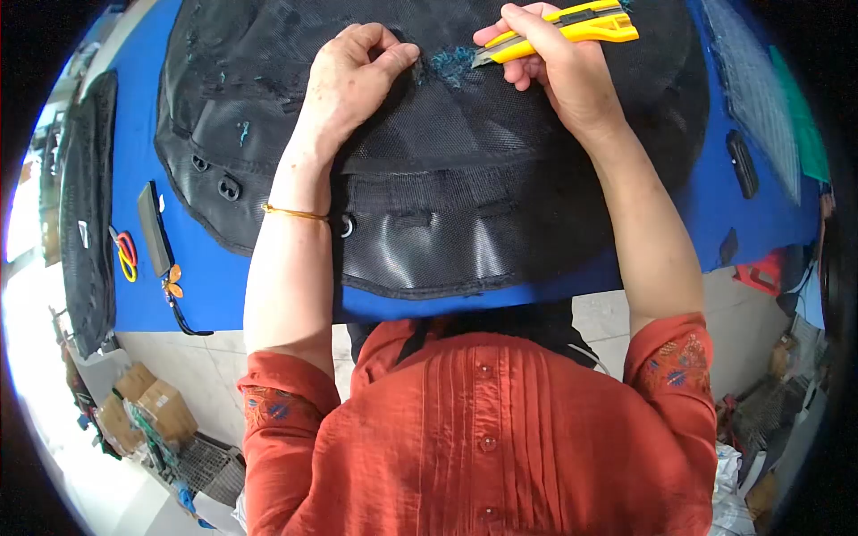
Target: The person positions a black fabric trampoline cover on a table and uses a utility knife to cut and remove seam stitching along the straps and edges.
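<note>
1. We see the utility knife (601,29) at the upper right of the frame, gripped in the right hand (572,82) with its blade (483,59) out and its tip at the teal threads (451,65), near top centre.
2. The threads sit in a tangle on the black mesh piece (474,138), which lies over the blue tabletop (216,279).
3. Left hand (350,79): upper middle, just left of the tangle, thumb and forefinger brought together. We cannot tell what, if anything, is pinched between them.
4. On handling, our judgement: keep the blade nearly flat, lift the threads with the tip and take few at once — light, short strokes should spare the mesh. The left hand would best brace the fabric taut, its fingertips out of the blade's line.
5. Orientation: the knife's long axis slopes gently, blade pointing lower left, butt end upper right. The mesh piece spreads widest from left to right — its top runs out of frame, so we cannot give its full shape.
</note>
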Demonstrator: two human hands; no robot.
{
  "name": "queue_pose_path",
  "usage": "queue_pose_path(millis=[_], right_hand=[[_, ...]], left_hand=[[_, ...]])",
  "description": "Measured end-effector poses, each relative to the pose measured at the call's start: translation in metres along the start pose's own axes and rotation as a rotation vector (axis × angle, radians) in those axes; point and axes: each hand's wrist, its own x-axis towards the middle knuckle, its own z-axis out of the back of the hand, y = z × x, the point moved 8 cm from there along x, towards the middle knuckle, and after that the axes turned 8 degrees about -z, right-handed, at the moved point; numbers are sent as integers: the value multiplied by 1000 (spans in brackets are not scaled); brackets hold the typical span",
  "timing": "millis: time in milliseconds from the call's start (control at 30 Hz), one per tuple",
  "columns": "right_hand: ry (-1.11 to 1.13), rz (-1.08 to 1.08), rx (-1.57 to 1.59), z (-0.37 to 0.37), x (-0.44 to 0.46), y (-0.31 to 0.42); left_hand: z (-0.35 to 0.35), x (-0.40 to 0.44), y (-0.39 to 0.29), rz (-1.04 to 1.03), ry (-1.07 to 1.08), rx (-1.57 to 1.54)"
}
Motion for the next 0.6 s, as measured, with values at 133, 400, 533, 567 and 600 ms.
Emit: queue_pose_path(millis=[133,400,533,567,600], right_hand=[[-26,68,-103,8,-1,-4],[-32,174,-208,7,-3,0],[-26,101,-172,4,0,2],[-47,50,-66,5,1,2],[-53,39,-26,4,2,1]], left_hand=[[-8,-7,-7,41,30,-98],[-20,-21,-14,160,123,-313],[-19,-20,-13,166,175,-392],[-19,-21,-15,143,160,-356],[-19,-21,-15,141,165,-363]])
